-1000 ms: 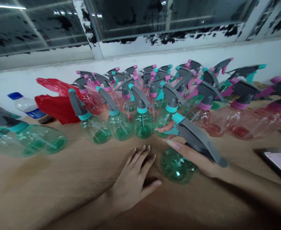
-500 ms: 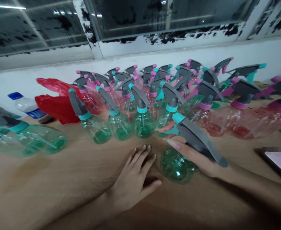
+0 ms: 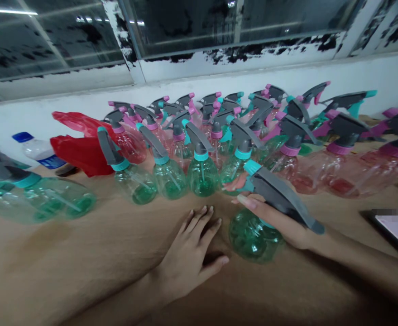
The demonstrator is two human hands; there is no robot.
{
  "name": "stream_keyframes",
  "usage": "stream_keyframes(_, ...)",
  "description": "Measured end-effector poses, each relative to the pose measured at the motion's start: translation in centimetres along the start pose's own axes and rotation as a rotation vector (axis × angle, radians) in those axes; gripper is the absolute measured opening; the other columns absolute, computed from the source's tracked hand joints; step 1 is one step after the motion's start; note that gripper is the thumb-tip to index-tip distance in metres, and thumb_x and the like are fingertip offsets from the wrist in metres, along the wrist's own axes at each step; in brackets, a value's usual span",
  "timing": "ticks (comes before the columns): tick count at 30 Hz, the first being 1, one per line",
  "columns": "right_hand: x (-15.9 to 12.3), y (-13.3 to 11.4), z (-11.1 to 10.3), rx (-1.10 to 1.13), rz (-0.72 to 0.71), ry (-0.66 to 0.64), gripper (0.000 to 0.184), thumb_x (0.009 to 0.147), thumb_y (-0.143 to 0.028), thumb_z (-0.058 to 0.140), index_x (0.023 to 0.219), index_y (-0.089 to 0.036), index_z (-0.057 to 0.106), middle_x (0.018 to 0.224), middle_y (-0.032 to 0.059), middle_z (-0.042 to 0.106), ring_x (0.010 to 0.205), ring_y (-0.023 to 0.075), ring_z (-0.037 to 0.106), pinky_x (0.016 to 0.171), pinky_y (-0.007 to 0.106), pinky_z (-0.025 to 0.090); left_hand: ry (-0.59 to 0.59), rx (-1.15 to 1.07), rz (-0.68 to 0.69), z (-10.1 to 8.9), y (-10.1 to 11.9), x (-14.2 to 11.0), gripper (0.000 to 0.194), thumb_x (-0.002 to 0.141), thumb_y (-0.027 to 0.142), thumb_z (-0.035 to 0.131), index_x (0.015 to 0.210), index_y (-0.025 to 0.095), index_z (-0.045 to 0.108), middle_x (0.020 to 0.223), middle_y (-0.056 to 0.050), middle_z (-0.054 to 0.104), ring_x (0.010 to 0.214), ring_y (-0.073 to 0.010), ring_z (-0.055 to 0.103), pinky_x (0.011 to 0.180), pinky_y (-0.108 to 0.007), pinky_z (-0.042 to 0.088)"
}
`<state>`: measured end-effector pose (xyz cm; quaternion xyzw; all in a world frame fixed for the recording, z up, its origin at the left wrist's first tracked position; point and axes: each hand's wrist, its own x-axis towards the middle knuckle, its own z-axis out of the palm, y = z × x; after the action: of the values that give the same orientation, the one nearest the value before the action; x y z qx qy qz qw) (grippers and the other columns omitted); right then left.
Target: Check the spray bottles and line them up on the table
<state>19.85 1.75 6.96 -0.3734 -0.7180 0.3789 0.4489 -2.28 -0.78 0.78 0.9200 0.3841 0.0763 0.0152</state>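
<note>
A: Right hand [image 3: 287,224]?
B: Closed round the neck of a green spray bottle [image 3: 255,237], just under the grey spray head [image 3: 280,194]. Thumb along the near side, a finger at the turquoise trigger [image 3: 249,184]. Can't tell how far the trigger is squeezed.
A: Where's that bottle?
B: Over the near part of the wooden table [image 3: 117,253], right of the left hand [image 3: 187,260]. Can't tell if its base touches the wood.
A: Left hand state?
B: Palm down on the table, fingers a bit spread, thumb out to the side, pinching nothing.
A: Stuff behind?
B: Row of green bottles with turquoise collars [image 3: 203,176], pink bottles with pink collars [image 3: 348,176] to the right, more of both colours packed behind.
A: Left side?
B: More green bottles [image 3: 56,199], overlapping. Behind them, a clear bottle with a blue cap [image 3: 39,147], leaning, beside a red plastic bag [image 3: 83,147].
A: Right edge?
B: Phone [image 3: 394,231], screen lit, partly cut off.
A: Back?
B: White wall [image 3: 83,102], windows [image 3: 185,27] above.
</note>
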Motion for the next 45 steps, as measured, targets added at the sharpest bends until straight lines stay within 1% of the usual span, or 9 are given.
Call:
stream_keyframes(3, 0.05, -0.30, 0.14, 0.003, 0.011, 0.046, 0.015, 0.086, -0.034, 0.059, 0.100, -0.028, 0.057, 0.069, -0.0025, 0.060, 0.059, 0.0159, 0.058, 0.057, 0.032, 0.049, 0.003, -0.003, -0.006, -0.01, 0.02, 0.04, 0.063, 0.092, 0.056, 0.048, 0.140, 0.016, 0.037, 0.150, -0.013, 0.031, 0.139, -0.0274, 0.024, 0.112, -0.049, 0.024)
stream_keyframes(8, 0.00, -0.49, 0.40, 0.008, -0.007, 0.048, 0.017, 0.085, -0.030, 0.060, 0.101, -0.026, 0.058, 0.065, -0.0039, 0.059, 0.055, 0.0144, 0.058, 0.051, 0.029, 0.048, 0.012, -0.012, -0.002, 0.13, -0.11, 0.01, 0.063, 0.093, 0.056, 0.047, 0.141, 0.017, 0.035, 0.151, -0.012, 0.029, 0.139, -0.0271, 0.023, 0.112, -0.048, 0.022)
stream_keyframes(18, 0.19, -0.23, 0.22, 0.016, -0.026, 0.029, 0.018, 0.085, -0.026, 0.060, 0.102, -0.027, 0.058, 0.061, -0.0048, 0.058, 0.055, 0.0149, 0.060, 0.051, 0.029, 0.048, 0.004, -0.020, 0.003, 0.00, 0.01, 0.07, 0.063, 0.093, 0.054, 0.048, 0.141, 0.015, 0.035, 0.150, -0.013, 0.030, 0.139, -0.0279, 0.024, 0.112, -0.049, 0.022)
stream_keyframes(22, 0.17, -0.06, 0.32, 0.014, -0.038, 0.048, 0.018, 0.083, -0.024, 0.061, 0.101, -0.027, 0.058, 0.074, -0.0021, 0.065, 0.061, 0.0158, 0.063, 0.057, 0.031, 0.051, -0.007, -0.022, 0.007, -0.17, 0.02, 0.09, 0.063, 0.093, 0.054, 0.049, 0.141, 0.015, 0.035, 0.149, -0.013, 0.032, 0.139, -0.0279, 0.023, 0.112, -0.050, 0.022)
stream_keyframes(26, 0.06, -0.20, 0.36, 0.023, -0.038, 0.041, 0.017, 0.084, -0.027, 0.060, 0.101, -0.026, 0.058, 0.064, -0.0036, 0.060, 0.058, 0.0167, 0.062, 0.054, 0.031, 0.050, -0.011, -0.013, 0.000, -0.13, -0.02, 0.11, 0.063, 0.093, 0.054, 0.048, 0.141, 0.014, 0.035, 0.150, -0.013, 0.031, 0.140, -0.0277, 0.022, 0.112, -0.050, 0.021)
stream_keyframes(33, 0.17, -0.60, 0.32, 0.033, -0.023, 0.037, 0.019, 0.084, -0.023, 0.060, 0.102, -0.024, 0.058, 0.060, -0.0051, 0.057, 0.051, 0.0141, 0.057, 0.051, 0.029, 0.048, -0.009, -0.003, 0.000, -0.02, 0.03, 0.12, 0.063, 0.093, 0.054, 0.048, 0.141, 0.015, 0.035, 0.151, -0.013, 0.029, 0.140, -0.0273, 0.023, 0.112, -0.049, 0.021)
stream_keyframes(35, 0.21, -0.44, 0.32, 0.034, -0.029, 0.036, 0.022, 0.084, -0.022, 0.059, 0.106, -0.025, 0.059, 0.064, -0.0042, 0.060, 0.052, 0.0137, 0.058, 0.052, 0.029, 0.048, -0.007, -0.004, 0.004, 0.00, 0.00, 0.11, 0.063, 0.093, 0.053, 0.049, 0.141, 0.014, 0.035, 0.150, -0.013, 0.030, 0.140, -0.0274, 0.023, 0.112, -0.049, 0.021)
stream_keyframes(38, 0.21, -0.23, 0.31, 0.027, -0.025, 0.034, 0.022, 0.083, -0.023, 0.060, 0.105, -0.025, 0.060, 0.073, -0.0021, 0.065, 0.058, 0.0145, 0.061, 0.054, 0.029, 0.049, 0.003, -0.015, 0.005, 0.03, -0.03, 0.06, 0.063, 0.092, 0.053, 0.050, 0.141, 0.014, 0.036, 0.150, -0.013, 0.031, 0.139, -0.0280, 0.023, 0.113, -0.049, 0.021)
stream_keyframes(45, 0.10, -0.37, 0.29, 0.023, 0.007, 0.047, 0.018, 0.084, -0.032, 0.061, 0.101, -0.026, 0.059, 0.063, -0.0037, 0.060, 0.059, 0.0172, 0.063, 0.056, 0.032, 0.050, -0.015, -0.021, -0.001, -0.04, 0.05, 0.02, 0.064, 0.093, 0.053, 0.049, 0.141, 0.015, 0.034, 0.150, -0.013, 0.030, 0.140, -0.0280, 0.023, 0.112, -0.049, 0.022)
